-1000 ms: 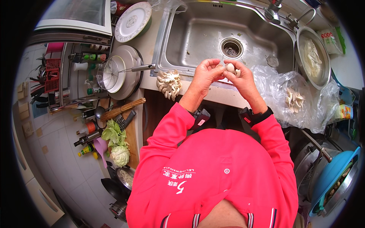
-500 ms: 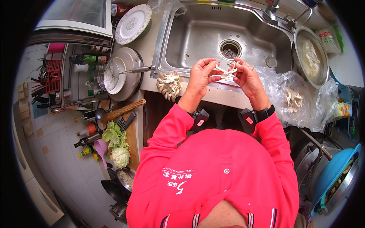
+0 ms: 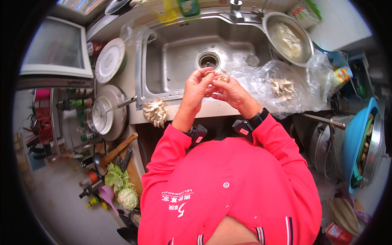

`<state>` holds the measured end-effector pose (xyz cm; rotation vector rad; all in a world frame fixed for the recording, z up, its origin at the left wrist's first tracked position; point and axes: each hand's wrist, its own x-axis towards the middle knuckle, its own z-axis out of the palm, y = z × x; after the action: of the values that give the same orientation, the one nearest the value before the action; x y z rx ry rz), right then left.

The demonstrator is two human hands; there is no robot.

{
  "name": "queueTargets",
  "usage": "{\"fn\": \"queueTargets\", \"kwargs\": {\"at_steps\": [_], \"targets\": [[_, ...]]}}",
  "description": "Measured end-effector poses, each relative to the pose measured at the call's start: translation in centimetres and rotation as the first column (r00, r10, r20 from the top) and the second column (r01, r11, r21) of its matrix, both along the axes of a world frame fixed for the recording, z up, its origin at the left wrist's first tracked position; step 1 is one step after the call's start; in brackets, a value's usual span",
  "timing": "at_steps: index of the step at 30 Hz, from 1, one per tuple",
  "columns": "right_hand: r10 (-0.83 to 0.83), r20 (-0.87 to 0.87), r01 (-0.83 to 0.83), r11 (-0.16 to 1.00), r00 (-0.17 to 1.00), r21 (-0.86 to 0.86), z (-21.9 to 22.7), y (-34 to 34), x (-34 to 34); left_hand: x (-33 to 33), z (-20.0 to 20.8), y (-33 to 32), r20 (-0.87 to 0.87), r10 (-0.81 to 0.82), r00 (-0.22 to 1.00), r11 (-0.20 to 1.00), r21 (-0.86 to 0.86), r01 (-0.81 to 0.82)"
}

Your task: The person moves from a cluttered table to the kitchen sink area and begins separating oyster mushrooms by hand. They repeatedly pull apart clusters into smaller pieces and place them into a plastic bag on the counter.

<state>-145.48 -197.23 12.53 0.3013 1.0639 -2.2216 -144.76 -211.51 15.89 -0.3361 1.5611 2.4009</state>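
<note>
Your left hand [image 3: 198,86], in the head view, closes its fingertips on a pale mushroom piece [image 3: 209,72] over the front of the sink [image 3: 175,57]; your half-curled right hand [image 3: 231,90] hides its grip. A mushroom cluster [image 3: 155,112] sits left on the bench [image 3: 206,109], loose pieces [image 3: 282,87] right on clear plastic [image 3: 300,100], seemingly for easy reach.
</note>
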Motion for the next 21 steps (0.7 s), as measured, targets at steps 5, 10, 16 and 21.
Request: {"fn": "queueTargets", "kwargs": {"at_steps": [5,10,16,21], "targets": [[-0.098,-0.16,0.127,0.975,0.982,0.182,1.4,6.8,1.7,0.3,2.0,2.7,-0.057,-0.311,0.949,0.939,-0.17,0.298],[-0.219,-0.539,0.51,0.714,0.813,0.479,1.5,17.2,2.1,-0.4,2.5,2.7,-0.126,-0.3,0.946,0.946,-0.169,0.277],[0.417,-0.503,0.518,0.086,0.757,0.851,-2.7,24.2,1.6,1.2,1.2,-3.5,-0.098,-0.095,0.991,0.966,-0.248,0.068],[0.637,-0.394,0.507,0.007,0.662,0.862,-3.8,25.1,1.9,6.2,-0.2,-12.4,-0.123,0.296,0.947,0.921,-0.226,-0.317]]}}
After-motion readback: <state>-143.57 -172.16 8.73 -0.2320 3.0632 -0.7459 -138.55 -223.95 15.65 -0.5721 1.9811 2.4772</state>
